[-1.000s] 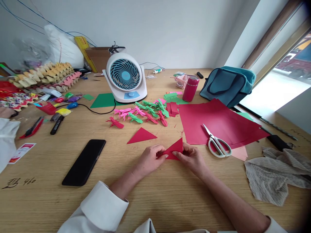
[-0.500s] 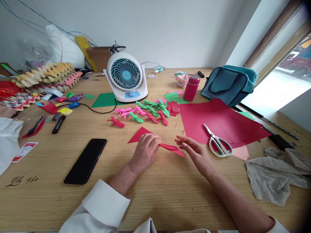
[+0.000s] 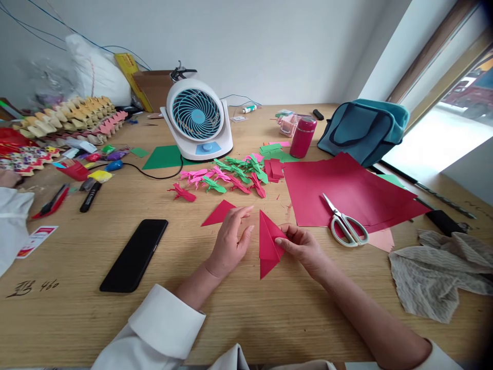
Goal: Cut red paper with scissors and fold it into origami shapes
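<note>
A folded piece of red paper (image 3: 268, 245) is pinched between the thumb and fingers of my right hand (image 3: 304, 249). Its creases show, and one point faces away from me. My left hand (image 3: 230, 241) is just left of it, apart from the paper, thumb and fingers spread with nothing between them. Beyond my left hand lies a red paper triangle (image 3: 217, 214), partly hidden by the fingers. Farther back is a cluster of folded paper figures in green (image 3: 241, 173), pink (image 3: 196, 176) and red (image 3: 182, 192).
White-handled scissors (image 3: 346, 228) rest on large red sheets (image 3: 339, 190) at the right. A black phone (image 3: 134, 255) lies at the left. Behind are a fan (image 3: 198, 121), a red flask (image 3: 303, 137) and a blue bag (image 3: 362, 132). A grey cloth (image 3: 427, 277) lies far right.
The folded red paper has passed from my left hand to my right hand and now stands with its creased face toward me. My left hand has let go and opened.
</note>
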{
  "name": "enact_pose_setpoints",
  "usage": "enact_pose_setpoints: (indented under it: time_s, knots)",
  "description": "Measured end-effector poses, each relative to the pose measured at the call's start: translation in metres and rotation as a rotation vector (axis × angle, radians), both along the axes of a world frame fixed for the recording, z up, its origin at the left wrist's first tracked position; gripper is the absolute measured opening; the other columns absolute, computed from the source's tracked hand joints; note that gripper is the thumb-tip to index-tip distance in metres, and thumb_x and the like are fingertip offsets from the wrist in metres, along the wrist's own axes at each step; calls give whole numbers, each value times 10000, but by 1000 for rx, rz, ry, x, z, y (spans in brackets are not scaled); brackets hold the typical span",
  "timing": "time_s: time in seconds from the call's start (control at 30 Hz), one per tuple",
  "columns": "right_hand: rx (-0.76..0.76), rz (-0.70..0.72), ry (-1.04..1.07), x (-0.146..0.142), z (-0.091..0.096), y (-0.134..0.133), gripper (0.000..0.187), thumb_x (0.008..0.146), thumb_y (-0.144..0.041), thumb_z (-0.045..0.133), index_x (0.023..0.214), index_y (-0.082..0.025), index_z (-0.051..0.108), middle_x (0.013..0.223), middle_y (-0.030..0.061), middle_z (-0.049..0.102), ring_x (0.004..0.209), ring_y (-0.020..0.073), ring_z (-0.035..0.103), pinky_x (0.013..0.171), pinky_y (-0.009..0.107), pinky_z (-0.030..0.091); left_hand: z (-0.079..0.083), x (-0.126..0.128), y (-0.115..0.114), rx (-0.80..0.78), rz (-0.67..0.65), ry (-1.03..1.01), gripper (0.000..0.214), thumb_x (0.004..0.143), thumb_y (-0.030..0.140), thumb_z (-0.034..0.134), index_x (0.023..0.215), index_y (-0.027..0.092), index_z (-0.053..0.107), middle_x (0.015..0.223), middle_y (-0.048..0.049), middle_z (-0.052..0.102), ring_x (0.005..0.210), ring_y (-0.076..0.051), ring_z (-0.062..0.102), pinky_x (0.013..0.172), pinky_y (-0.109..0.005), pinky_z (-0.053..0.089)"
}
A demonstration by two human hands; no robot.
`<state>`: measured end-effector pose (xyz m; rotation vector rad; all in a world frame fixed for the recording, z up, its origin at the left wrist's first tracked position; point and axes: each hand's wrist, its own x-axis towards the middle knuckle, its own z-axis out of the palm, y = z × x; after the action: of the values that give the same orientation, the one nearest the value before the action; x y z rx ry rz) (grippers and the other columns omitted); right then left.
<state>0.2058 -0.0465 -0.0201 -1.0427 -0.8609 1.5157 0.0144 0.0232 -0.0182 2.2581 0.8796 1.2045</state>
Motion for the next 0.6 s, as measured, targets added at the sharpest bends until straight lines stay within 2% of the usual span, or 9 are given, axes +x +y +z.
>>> enact_pose_setpoints:
  time_s: [0.1, 0.2, 0.33, 0.5, 0.6]
  knots:
    - [28, -82, -44, 0, -3, 1, 305, 673, -418, 832, 781, -197, 651, 748, -8, 683, 681, 133, 602, 665, 258, 478, -5, 6, -4, -440, -141, -106, 250, 967, 326, 463, 1121, 170, 582, 1021, -87, 665, 865, -161, 637, 758, -269, 507]
    - [51, -73, -109, -1, -7, 2, 326, 689, -443, 814, 790, -194, 629, 747, 1, 674, 677, 143, 596, 653, 271, 480, -9, 11, -10, -681, -230, -145, 270, 912, 403, 557, 992, 150, 611, 887, -53, 657, 765, -146, 604, 659, -230, 476]
    - [99, -2, -186, -2, -11, 0, 300, 756, -447, 762, 837, -190, 629, 777, 12, 667, 695, 142, 585, 653, 267, 468, -15, 15, -12, -793, -253, -166, 240, 852, 375, 623, 880, 137, 608, 810, -26, 631, 712, -135, 565, 644, -231, 463]
    - [129, 84, -240, -2, -14, -3, 279, 802, -423, 729, 899, -183, 626, 807, 2, 635, 714, 129, 548, 655, 249, 436, -14, 17, -12, -788, -207, -168, 189, 833, 330, 619, 834, 144, 584, 785, -10, 613, 711, -132, 550, 663, -237, 458]
    - [91, 111, -306, -2, -14, -3, 318, 797, -457, 721, 819, -170, 586, 716, -23, 566, 638, 107, 474, 579, 228, 372, -11, 17, -14, -785, -209, -168, 183, 828, 327, 617, 810, 152, 566, 763, 0, 593, 696, -126, 535, 651, -233, 447]
